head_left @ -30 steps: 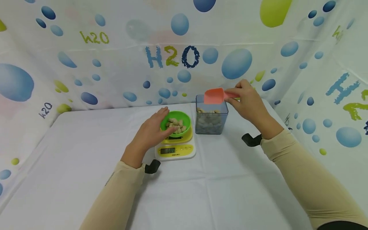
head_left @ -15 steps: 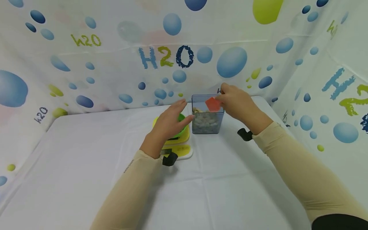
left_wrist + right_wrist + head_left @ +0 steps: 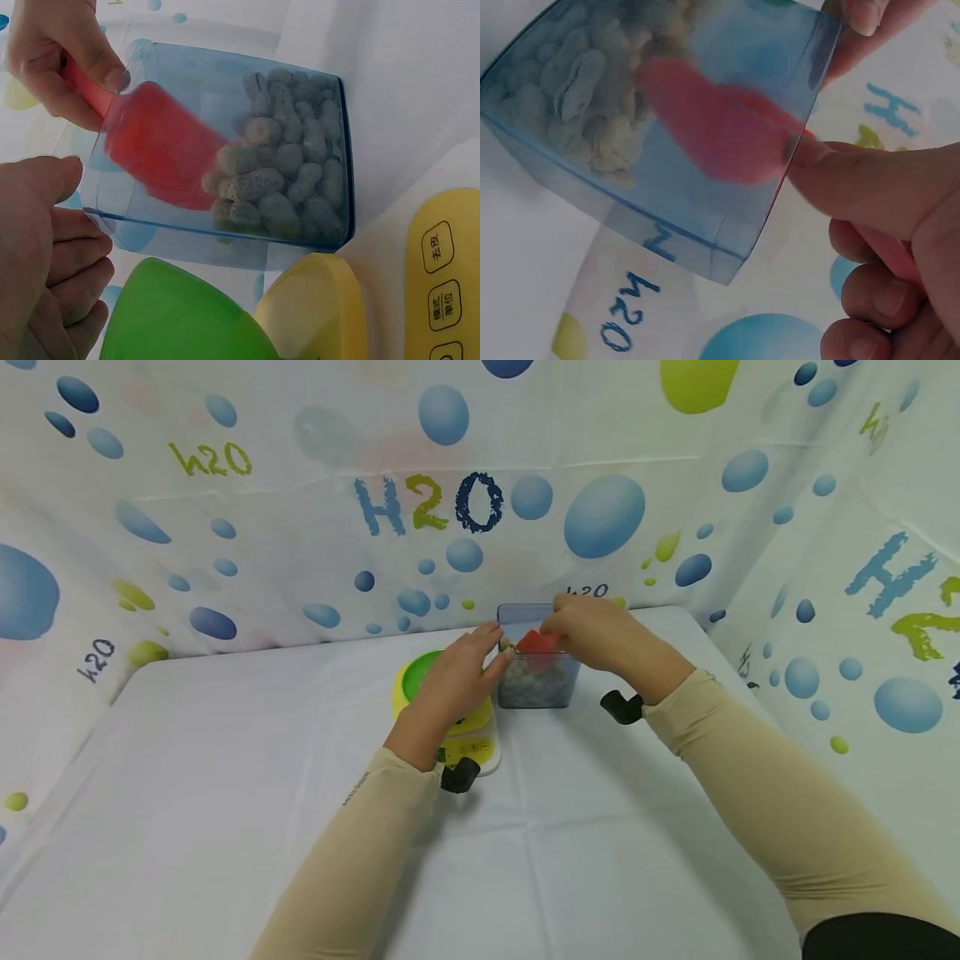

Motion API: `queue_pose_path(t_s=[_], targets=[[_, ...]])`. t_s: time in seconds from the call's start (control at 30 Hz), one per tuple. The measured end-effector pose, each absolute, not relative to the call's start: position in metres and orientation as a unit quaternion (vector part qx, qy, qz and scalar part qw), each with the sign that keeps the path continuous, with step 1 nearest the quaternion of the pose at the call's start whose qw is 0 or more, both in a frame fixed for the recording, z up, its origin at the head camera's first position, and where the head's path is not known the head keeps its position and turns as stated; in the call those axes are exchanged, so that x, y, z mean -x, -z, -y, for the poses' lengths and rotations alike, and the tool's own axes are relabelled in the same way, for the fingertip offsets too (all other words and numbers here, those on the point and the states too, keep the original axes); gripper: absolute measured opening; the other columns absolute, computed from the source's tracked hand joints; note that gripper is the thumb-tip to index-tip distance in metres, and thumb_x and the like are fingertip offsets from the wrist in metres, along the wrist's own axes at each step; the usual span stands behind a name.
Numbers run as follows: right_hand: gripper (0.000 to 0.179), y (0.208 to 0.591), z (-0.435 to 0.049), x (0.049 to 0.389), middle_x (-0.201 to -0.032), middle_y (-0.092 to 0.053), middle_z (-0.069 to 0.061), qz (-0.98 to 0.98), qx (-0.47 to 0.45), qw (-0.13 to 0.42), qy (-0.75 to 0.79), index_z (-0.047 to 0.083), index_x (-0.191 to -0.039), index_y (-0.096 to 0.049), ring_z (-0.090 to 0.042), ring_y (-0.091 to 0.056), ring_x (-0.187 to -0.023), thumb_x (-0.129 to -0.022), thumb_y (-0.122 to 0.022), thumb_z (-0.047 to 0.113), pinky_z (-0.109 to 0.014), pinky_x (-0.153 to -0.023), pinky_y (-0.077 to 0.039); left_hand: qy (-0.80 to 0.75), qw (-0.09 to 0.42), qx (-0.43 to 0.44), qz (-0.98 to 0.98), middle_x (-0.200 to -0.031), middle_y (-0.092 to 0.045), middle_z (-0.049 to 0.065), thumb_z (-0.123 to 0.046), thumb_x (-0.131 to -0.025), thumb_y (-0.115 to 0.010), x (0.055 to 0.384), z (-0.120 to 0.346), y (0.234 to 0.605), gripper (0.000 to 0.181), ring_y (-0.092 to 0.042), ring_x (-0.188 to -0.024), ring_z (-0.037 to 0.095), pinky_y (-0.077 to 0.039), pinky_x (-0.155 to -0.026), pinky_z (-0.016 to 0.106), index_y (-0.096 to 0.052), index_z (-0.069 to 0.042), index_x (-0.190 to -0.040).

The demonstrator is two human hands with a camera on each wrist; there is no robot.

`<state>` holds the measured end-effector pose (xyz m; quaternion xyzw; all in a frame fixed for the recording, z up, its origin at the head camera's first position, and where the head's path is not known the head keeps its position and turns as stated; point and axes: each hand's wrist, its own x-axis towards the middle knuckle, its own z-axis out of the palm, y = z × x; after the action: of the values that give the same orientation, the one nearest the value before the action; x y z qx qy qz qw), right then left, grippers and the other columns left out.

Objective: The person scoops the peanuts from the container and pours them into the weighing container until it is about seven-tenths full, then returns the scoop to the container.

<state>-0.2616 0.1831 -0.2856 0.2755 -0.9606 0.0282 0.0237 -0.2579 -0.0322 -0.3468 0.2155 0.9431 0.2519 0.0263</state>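
My right hand [image 3: 600, 631] grips the handle of a red scoop [image 3: 161, 146]. The blade is down inside a clear bluish plastic container [image 3: 517, 615], its tip among the unshelled peanuts [image 3: 281, 157] at the bottom. My left hand [image 3: 459, 675] is at the container's near-left rim, fingers extended and loosely bent; in the left wrist view the fingertips appear to touch the rim's corner. Beneath that hand, a green bowl [image 3: 416, 675] sits on a yellow-and-white kitchen scale [image 3: 474, 750]. The hand hides the bowl's contents and most of the display.
A white cloth [image 3: 225, 777] covers the table. Behind and at the right hangs a white curtain [image 3: 315, 527] with blue and green drops and H2O lettering. The scale stands close beside the container's left side.
The right hand has lowered the scoop from above the container down into the peanuts. The left hand has shifted right, from beside the bowl to the container's rim.
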Motion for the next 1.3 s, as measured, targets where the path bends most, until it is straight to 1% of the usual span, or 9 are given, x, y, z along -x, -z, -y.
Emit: queue_pose_path(t_s=[0.3,0.43,0.53,0.67,0.73,0.8,1.03,1.17,1.3], targets=[[0.022,0.295,-0.19,0.267,-0.09,-0.06,-0.009,0.957,-0.276,0.033,-0.082,0.009,-0.112,-0.074,-0.023,-0.057,-0.083,-0.09,-0.072,0.01,-0.035,-0.072,-0.052,-0.265,0.001,-0.217,-0.939,-0.161,-0.032,-0.002,-0.044,-0.105,-0.042,0.26,0.032,0.351,0.054,-0.03,-0.148,0.025,-0.027,-0.121,0.045,-0.039,-0.019,-0.153],[0.024,0.297,-0.191,0.269,-0.093,-0.063,-0.007,0.955,-0.282,0.041,-0.086,0.01,-0.11,-0.075,-0.023,-0.06,-0.088,-0.086,-0.075,0.009,-0.035,-0.077,-0.054,-0.265,0.006,-0.208,-0.942,-0.161,-0.031,-0.002,-0.043,-0.104,-0.043,0.261,0.032,0.351,0.054,-0.03,-0.148,0.026,-0.027,-0.121,0.045,-0.038,-0.019,-0.153],[0.024,0.298,-0.192,0.269,-0.09,-0.064,-0.007,0.948,-0.304,0.075,-0.06,0.011,-0.106,-0.077,-0.023,-0.062,-0.086,-0.083,-0.078,0.005,-0.035,-0.075,-0.056,-0.263,0.009,-0.202,-0.943,-0.161,-0.031,-0.003,-0.042,-0.104,-0.044,0.261,0.032,0.351,0.054,-0.03,-0.148,0.025,-0.027,-0.12,0.045,-0.038,-0.019,-0.153],[0.023,0.302,-0.193,0.272,-0.081,-0.062,-0.008,0.93,-0.331,0.158,-0.004,0.012,-0.098,-0.08,-0.026,-0.062,-0.077,-0.078,-0.08,0.0,-0.036,-0.066,-0.057,-0.267,0.005,-0.204,-0.942,-0.161,-0.032,-0.002,-0.041,-0.104,-0.046,0.26,0.032,0.352,0.053,-0.032,-0.147,0.025,-0.029,-0.12,0.044,-0.039,-0.019,-0.153],[0.023,0.307,-0.193,0.273,-0.079,-0.062,-0.008,0.924,-0.339,0.174,0.004,0.011,-0.097,-0.08,-0.027,-0.062,-0.074,-0.077,-0.081,-0.001,-0.035,-0.065,-0.057,-0.269,0.005,-0.205,-0.941,-0.16,-0.032,-0.002,-0.041,-0.104,-0.046,0.26,0.031,0.352,0.053,-0.032,-0.147,0.025,-0.029,-0.119,0.044,-0.039,-0.019,-0.152],[0.022,0.31,-0.193,0.274,-0.078,-0.061,-0.007,0.927,-0.338,0.164,-0.004,0.011,-0.096,-0.08,-0.025,-0.062,-0.073,-0.077,-0.082,0.0,-0.034,-0.064,-0.056,-0.268,0.006,-0.203,-0.942,-0.16,-0.032,-0.003,-0.041,-0.104,-0.046,0.26,0.029,0.351,0.054,-0.032,-0.147,0.024,-0.03,-0.119,0.044,-0.039,-0.02,-0.152],[0.021,0.309,-0.197,0.28,-0.086,-0.062,-0.006,0.951,-0.299,0.053,-0.056,0.011,-0.103,-0.078,-0.021,-0.057,-0.081,-0.082,-0.079,0.009,-0.033,-0.069,-0.052,-0.26,0.012,-0.2,-0.945,-0.161,-0.031,-0.003,-0.042,-0.104,-0.045,0.261,0.028,0.351,0.054,-0.032,-0.147,0.024,-0.028,-0.12,0.043,-0.038,-0.02,-0.153],[0.02,0.309,-0.204,0.282,-0.086,-0.061,-0.005,0.953,-0.292,0.037,-0.074,0.012,-0.103,-0.078,-0.021,-0.055,-0.08,-0.083,-0.079,0.012,-0.033,-0.069,-0.051,-0.262,0.012,-0.203,-0.944,-0.161,-0.032,-0.003,-0.042,-0.104,-0.044,0.26,0.029,0.35,0.054,-0.031,-0.147,0.025,-0.027,-0.121,0.043,-0.038,-0.019,-0.153],[0.02,0.309,-0.205,0.285,-0.085,-0.061,-0.004,0.954,-0.286,0.043,-0.077,0.013,-0.103,-0.079,-0.021,-0.056,-0.08,-0.083,-0.079,0.012,-0.034,-0.069,-0.051,-0.267,0.01,-0.206,-0.941,-0.161,-0.032,-0.002,-0.04,-0.105,-0.045,0.259,0.029,0.349,0.053,-0.031,-0.147,0.026,-0.026,-0.121,0.043,-0.039,-0.019,-0.153]])
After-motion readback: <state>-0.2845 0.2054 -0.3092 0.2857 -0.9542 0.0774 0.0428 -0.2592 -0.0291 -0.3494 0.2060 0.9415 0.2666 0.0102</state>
